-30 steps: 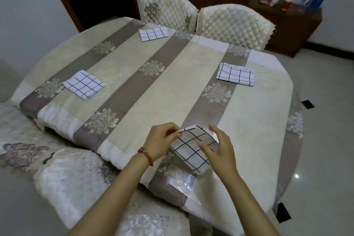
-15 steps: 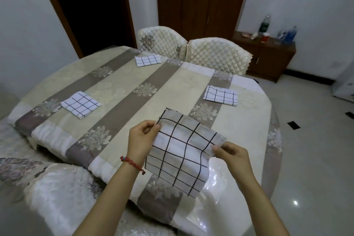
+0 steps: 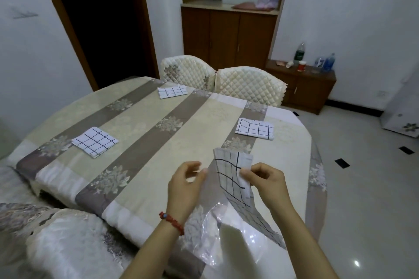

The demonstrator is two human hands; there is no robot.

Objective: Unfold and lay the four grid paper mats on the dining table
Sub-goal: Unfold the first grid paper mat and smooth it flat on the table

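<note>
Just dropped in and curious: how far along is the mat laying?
None is laid out yet. The right hand pinches one partly unfolded mat above the table; the left hand is off it. Three folded mats still wait.

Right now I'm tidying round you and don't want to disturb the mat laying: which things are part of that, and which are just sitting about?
Part of the job:
- held mat, pinched by the right hand
- left hand, off it
- left mat
- far mat
- right mat
- dining table

Just about:
- bottles and red cup on the side cabinet
- quilted chairs
</note>
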